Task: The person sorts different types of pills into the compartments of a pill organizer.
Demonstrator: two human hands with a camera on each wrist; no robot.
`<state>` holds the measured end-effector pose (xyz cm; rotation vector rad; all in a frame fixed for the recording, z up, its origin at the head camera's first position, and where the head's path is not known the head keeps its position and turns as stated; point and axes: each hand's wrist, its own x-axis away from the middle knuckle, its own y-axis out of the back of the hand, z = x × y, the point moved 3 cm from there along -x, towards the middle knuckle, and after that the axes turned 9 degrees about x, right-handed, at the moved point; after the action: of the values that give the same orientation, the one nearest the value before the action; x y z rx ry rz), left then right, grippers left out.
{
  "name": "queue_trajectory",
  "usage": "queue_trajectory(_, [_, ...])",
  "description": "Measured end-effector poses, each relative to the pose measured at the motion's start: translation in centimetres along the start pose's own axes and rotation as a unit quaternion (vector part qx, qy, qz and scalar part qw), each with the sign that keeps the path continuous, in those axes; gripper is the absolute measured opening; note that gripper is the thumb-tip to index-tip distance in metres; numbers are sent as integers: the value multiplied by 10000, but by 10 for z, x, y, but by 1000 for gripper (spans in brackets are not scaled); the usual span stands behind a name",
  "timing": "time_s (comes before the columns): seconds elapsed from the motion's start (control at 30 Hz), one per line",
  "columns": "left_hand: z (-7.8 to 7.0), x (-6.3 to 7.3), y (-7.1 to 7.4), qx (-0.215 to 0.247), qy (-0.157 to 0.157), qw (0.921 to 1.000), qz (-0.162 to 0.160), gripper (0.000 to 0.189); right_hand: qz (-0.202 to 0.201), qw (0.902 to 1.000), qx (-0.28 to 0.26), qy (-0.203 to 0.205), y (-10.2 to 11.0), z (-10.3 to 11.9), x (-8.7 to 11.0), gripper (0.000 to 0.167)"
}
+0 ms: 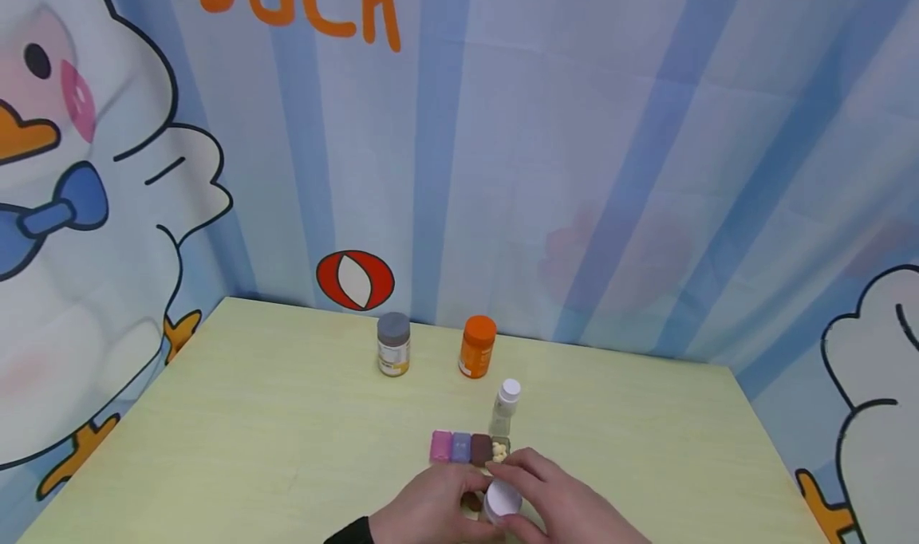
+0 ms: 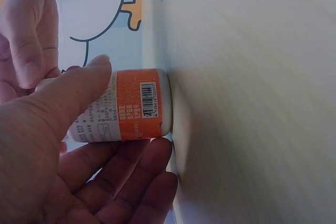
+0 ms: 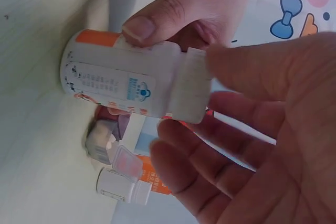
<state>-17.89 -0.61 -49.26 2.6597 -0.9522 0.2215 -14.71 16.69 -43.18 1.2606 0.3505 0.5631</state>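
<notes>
A white pill bottle (image 3: 123, 74) with an orange-and-white label stands on the table, its white cap (image 1: 502, 498) on top. My left hand (image 1: 438, 508) grips the bottle's body between thumb and fingers. On the other side, my right hand (image 1: 563, 502) pinches the cap with its thumb and fingers. Just beyond the hands lies a pill organizer (image 1: 461, 447) with pink, blue, dark maroon and clear compartments. Pale yellow tablets (image 1: 499, 451) show in the clear one at the right end, whose lid (image 3: 127, 163) stands raised in the right wrist view.
Behind the organizer is a small clear bottle (image 1: 506, 407) with a white cap. Farther back stand an orange bottle (image 1: 477, 347) and a grey-capped bottle (image 1: 393, 344). The pale yellow table (image 1: 287, 416) ends at a printed duck curtain (image 1: 495, 169).
</notes>
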Motion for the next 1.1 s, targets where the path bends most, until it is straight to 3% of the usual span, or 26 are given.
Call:
queue_trajectory(0.13, [1,0,-2,-28,-6,10000,-9,29,-125,9995,30,279,-1,3,2,42])
queue_trajectory(0.2, [1,0,-2,-114,-6,9999,-8,27,-48,9999,-54,143,-2,2,1,39])
queue_trajectory(0.33, [0,-1,-2,-503,-316,9982,-55,22,134,9993,-135,-315,-4,1,-1,35])
queue_trajectory(0.6, [-2,1,0,-799,-512,9953,-194,22,50,9988,84,-481,2,4,1,35])
queue_trajectory(0.8, [-5,-1,3,-1050,-580,9924,-281,24,-107,9995,207,-199,8,5,4,38])
queue_trajectory(1.0, [-6,1,2,-1072,-547,9924,-268,28,-580,9967,453,346,2,9,6,34])
queue_trajectory(1.1, [-4,2,0,-1067,-551,9924,-266,29,-614,9963,510,318,-1,11,7,32])
